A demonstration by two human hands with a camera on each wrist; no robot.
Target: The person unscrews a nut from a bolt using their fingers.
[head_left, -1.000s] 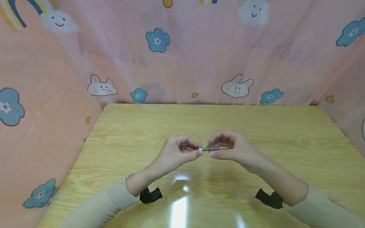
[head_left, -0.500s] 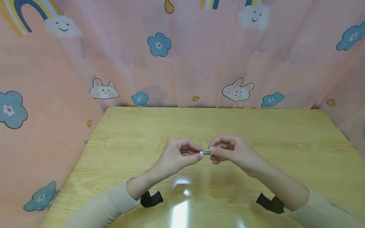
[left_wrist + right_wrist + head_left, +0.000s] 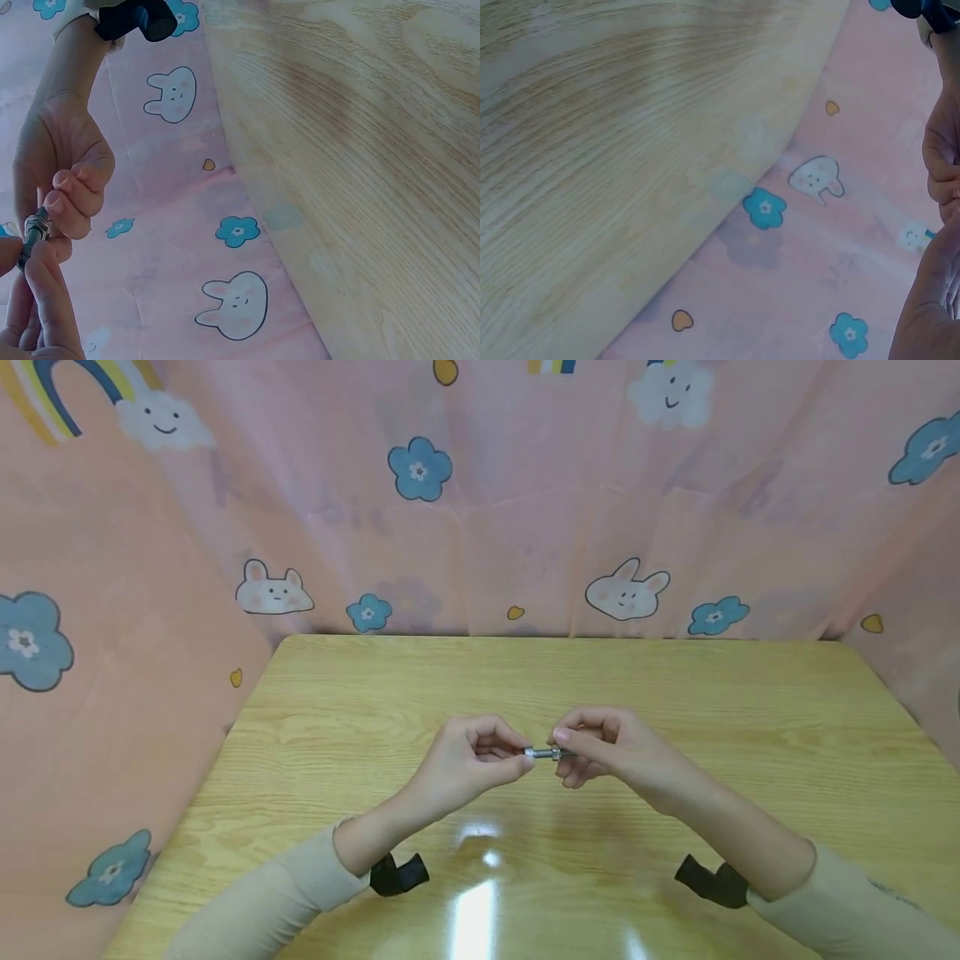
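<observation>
In the head view, a silver bolt (image 3: 542,753) lies roughly level above the table, its head end towards the left. My left hand (image 3: 472,764) pinches that end between thumb and fingers. A hex nut (image 3: 556,753) sits partway along the shank. Curled fingers of my right hand (image 3: 611,750) are at the nut, with the thumb over its upper edge; some fingertips are hidden behind. The left wrist view shows the threaded bolt (image 3: 31,241) and nut (image 3: 36,223) between both hands. Only parts of both hands show in the right wrist view, without the bolt.
Below the hands is a wood-grain table (image 3: 360,693) with glossy reflections. A pink patterned curtain (image 3: 495,510) hangs behind it and along the sides. Black straps (image 3: 400,875) with camera mounts are on both wrists.
The right thumb was below the nut, then moved up across it and covered it; now it is at the upper edge and the nut shows again. The left hand keeps its pinch.
</observation>
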